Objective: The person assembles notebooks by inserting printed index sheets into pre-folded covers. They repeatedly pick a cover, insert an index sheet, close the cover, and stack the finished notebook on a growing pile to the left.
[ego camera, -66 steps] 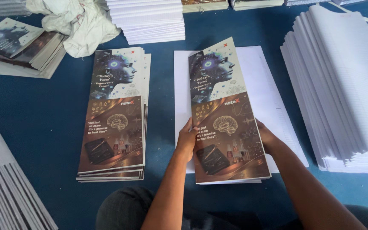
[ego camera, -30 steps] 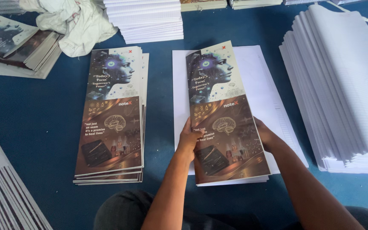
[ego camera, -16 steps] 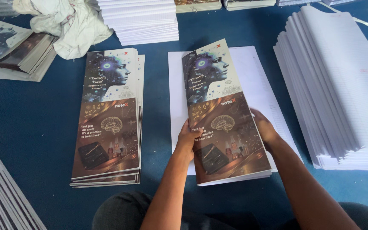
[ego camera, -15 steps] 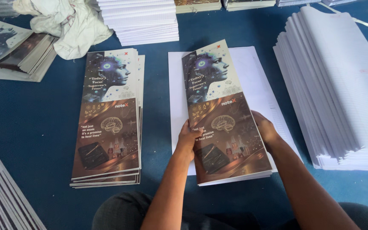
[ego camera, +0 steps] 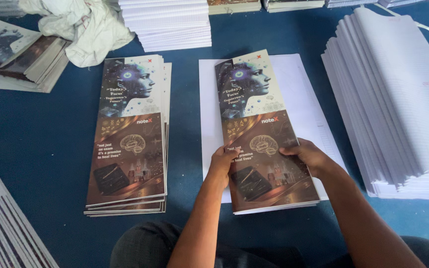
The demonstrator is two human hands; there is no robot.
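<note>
A long printed cover sheet (ego camera: 259,119), pale at the top with a profile head and dark brown at the bottom, lies tilted on a thin stack of white paper (ego camera: 309,99). My left hand (ego camera: 221,164) grips its left edge with the thumb on top. Opposite it, my right hand (ego camera: 308,156) holds the right edge, fingers curled onto the brown half. A stack of the same covers (ego camera: 130,134) lies to the left on the blue surface (ego camera: 31,149).
A tall fanned pile of white sheets (ego camera: 398,99) fills the right side. Another white stack (ego camera: 167,22) sits at the back. A crumpled white cloth (ego camera: 88,25) and more covers (ego camera: 16,54) lie far left. Striped sheets (ego camera: 1,228) are at the near left.
The view has shifted slightly; the covers sit a little lower and left in frame. Both hands stay on the cover's edges, barely moved.
</note>
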